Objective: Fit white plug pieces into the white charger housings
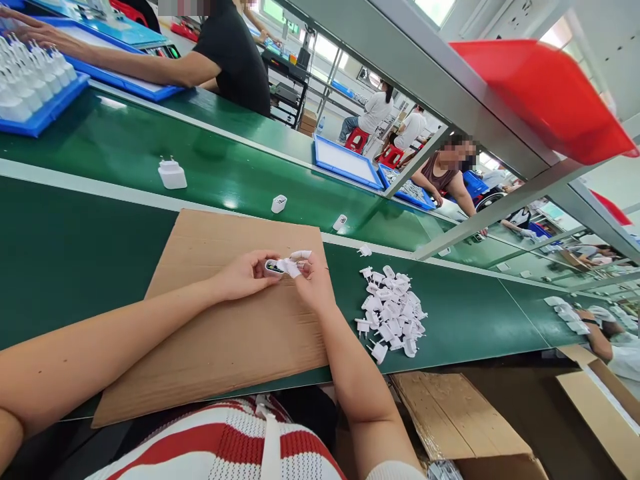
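Above the cardboard sheet (235, 333), my left hand (245, 275) is closed on a white charger housing (273, 267). Its open end faces right and shows small electronic parts inside. Close against that end, my right hand (314, 285) is closed too, with white coverings on its thumb and a finger. Whether it pinches a small white part I cannot make out. To the right of my right hand lies a heap of white plug caps with pins (393, 310) on the green bench (460, 320).
Beyond the bench, a green conveyor belt (225, 170) carries a white charger (172, 173) and open housings (279, 203). A blue tray of chargers (45, 110) stands far left, near a co-worker's arm (135, 70). A metal frame (430, 193) holds a red bin (540, 100) overhead. Cardboard boxes (465, 413) sit below right.
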Motion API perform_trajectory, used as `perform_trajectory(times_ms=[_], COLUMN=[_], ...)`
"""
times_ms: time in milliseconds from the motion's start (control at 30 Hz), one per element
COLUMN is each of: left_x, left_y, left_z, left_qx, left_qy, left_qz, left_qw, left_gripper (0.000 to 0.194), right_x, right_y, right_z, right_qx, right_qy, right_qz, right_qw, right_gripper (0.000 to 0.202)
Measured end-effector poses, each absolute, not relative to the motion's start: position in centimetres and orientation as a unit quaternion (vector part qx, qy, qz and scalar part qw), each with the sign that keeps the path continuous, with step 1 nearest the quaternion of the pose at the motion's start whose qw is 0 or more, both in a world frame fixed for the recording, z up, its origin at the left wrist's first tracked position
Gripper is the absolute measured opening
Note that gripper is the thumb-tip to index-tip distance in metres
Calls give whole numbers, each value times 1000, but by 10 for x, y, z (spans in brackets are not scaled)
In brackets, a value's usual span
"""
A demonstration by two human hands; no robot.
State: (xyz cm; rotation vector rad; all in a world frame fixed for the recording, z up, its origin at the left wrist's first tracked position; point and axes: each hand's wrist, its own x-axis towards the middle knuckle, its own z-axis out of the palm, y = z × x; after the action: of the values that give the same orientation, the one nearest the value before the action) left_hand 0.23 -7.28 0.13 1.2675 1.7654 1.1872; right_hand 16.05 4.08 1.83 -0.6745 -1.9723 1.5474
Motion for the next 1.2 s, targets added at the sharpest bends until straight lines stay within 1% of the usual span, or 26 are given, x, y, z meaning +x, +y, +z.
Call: perform_trajectory(times_ms=[67,100,200,267,333,400,433,533,567,633,733,833,900,1000,1100,1200], left_x=[4,6,8,8,8,8,8,8,8,8,7,8,9,9,8,7], left_y=[-73,-73,-73,-74,-74,-75,-74,-73,-73,-71,-70,-70,-70,-71,-71,-73], left_z=[2,3,5,5,3,0,-1,-4,-5,-5,-7,-8,-8,-7,-8,-8], left_qx=[494,502,530,560,586,587,577,540,531,516,500,490,490,508,526,546], left_qy=[686,693,706,691,667,648,644,651,659,674,678,670,668,661,660,666], left_qz=[438,428,400,392,397,417,428,446,447,448,455,471,475,469,463,450], left_qw=[306,291,246,235,233,247,262,293,291,282,288,298,298,291,270,238], left_gripper=[78,78,67,60,64,75,77,65,61,59,62,66,65,63,67,68], right_x=[157,157,156,157,158,158,158,160,161,163,167,170,172,172,169,165], right_y=[44,46,48,47,46,45,45,45,44,43,41,41,43,43,40,38], right_z=[14,12,12,15,18,19,19,18,17,17,21,24,25,26,26,26], right_qx=[-262,-265,-263,-263,-270,-279,-282,-272,-260,-231,-191,-163,-149,-143,-160,-175], right_qy=[-679,-663,-645,-639,-635,-644,-655,-701,-720,-760,-829,-881,-903,-930,-947,-953], right_qz=[638,658,683,684,671,644,626,565,543,498,419,344,308,247,180,157], right_qw=[250,242,221,233,270,304,316,341,346,347,317,281,260,233,211,191], right_gripper=[34,38,44,44,42,39,36,25,22,19,21,31,34,31,26,24])
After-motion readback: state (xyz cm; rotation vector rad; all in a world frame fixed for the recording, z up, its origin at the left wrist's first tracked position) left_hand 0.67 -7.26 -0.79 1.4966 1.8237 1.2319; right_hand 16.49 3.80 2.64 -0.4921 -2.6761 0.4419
